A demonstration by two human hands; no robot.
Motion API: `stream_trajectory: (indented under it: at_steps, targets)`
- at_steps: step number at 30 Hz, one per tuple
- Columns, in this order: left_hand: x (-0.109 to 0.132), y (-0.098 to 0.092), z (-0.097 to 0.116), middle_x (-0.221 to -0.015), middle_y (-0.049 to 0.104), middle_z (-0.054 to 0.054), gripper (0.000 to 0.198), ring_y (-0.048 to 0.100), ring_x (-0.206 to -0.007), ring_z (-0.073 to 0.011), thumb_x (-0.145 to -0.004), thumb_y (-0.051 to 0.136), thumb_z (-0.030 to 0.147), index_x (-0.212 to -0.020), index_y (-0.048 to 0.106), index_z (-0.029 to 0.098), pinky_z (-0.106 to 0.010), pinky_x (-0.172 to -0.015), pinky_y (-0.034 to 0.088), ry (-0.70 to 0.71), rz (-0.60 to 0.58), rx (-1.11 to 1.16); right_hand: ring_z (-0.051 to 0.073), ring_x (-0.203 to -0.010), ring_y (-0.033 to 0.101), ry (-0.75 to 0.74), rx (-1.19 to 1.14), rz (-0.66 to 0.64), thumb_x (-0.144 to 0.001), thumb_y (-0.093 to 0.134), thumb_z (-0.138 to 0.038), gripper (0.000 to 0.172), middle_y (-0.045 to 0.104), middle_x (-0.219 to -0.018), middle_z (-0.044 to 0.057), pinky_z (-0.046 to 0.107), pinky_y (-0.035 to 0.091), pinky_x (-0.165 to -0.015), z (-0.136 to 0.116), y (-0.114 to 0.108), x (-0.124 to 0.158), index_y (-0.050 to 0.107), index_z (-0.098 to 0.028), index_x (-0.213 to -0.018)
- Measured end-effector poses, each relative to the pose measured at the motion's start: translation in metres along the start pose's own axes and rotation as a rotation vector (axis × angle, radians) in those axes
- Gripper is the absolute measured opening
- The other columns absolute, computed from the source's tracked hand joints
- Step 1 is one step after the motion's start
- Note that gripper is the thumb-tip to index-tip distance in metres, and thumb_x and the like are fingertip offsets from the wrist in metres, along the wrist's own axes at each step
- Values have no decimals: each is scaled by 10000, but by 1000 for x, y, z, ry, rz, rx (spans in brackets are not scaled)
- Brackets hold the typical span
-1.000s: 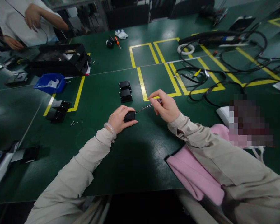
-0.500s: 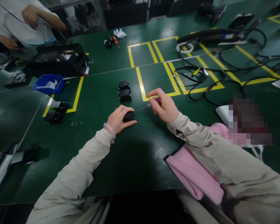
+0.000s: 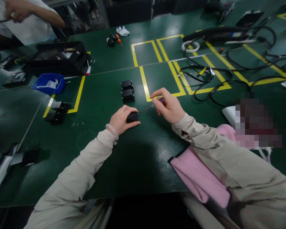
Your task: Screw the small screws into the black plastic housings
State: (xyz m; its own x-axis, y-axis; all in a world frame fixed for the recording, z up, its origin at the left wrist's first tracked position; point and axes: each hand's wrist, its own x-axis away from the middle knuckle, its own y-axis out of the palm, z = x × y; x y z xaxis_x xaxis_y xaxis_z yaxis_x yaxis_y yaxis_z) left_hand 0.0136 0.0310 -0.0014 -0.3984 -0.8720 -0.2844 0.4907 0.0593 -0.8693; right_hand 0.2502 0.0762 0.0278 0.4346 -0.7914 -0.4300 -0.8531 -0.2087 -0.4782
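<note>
My left hand (image 3: pixel 121 119) is closed over a small black block (image 3: pixel 132 116) and holds it down on the green table (image 3: pixel 138 159). My right hand (image 3: pixel 168 106) pinches a thin screwdriver (image 3: pixel 149 108) with a dark red handle. Its metal tip touches the right side of the block. Two more black blocks (image 3: pixel 128 91) lie side by side just beyond my hands. Several tiny screws (image 3: pixel 75 124) are scattered to the left of my left hand.
Yellow tape boxes (image 3: pixel 157 63) mark the table. Black cables (image 3: pixel 228 70) coil at the right. A blue bin (image 3: pixel 49 83), a black tray (image 3: pixel 59 58) and black parts (image 3: pixel 57 114) sit at the left. Another person (image 3: pixel 26 19) works at the far left. A pink cloth (image 3: pixel 200 178) lies under my right arm.
My hands have stayed on the block and the screwdriver with barely any shift. The other person's hand at the far left has risen.
</note>
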Motion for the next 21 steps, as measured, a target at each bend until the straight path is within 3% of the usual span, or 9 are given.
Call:
stream_trajectory:
  at_steps: [3,7,12,17,21]
  targets:
    - [0,0,1,-1102,625,-71,393,626,-1026,-244,-850,733,421,-1157,611,208,-366,-880,514,2,-3,-4,94,-482,448,2,19,16,-972,477,-394,184,455,-570,-76,272,359,-556,1,0,0,497,-225,-901]
    - [-1,-1,1,-1107,622,-72,399,624,-1023,-242,-848,735,426,-1158,609,210,-365,-884,512,0,-12,-13,94,-513,467,-15,0,18,-963,472,-312,114,479,-619,-67,269,372,-573,1,0,0,510,-207,-988]
    - [-1,-1,2,-1107,619,-68,397,624,-1029,-241,-849,734,423,-1159,603,211,-367,-884,514,-4,-17,-10,91,-504,448,7,12,38,-965,490,-406,204,460,-593,-69,265,353,-557,4,0,-1,508,-215,-895]
    - [-1,-1,2,-1106,619,-65,390,626,-1030,-243,-848,733,425,-1154,601,221,-365,-883,516,-14,-18,-14,84,-466,458,-15,-37,4,-961,485,-331,131,490,-628,-75,270,376,-548,9,0,-1,500,-212,-1012]
    - [-1,-1,2,-1110,621,-64,386,626,-1029,-240,-850,731,417,-1153,596,219,-366,-884,515,-8,-14,-12,88,-483,459,15,-7,20,-970,480,-415,200,475,-601,-70,266,363,-540,7,0,-1,500,-221,-926]
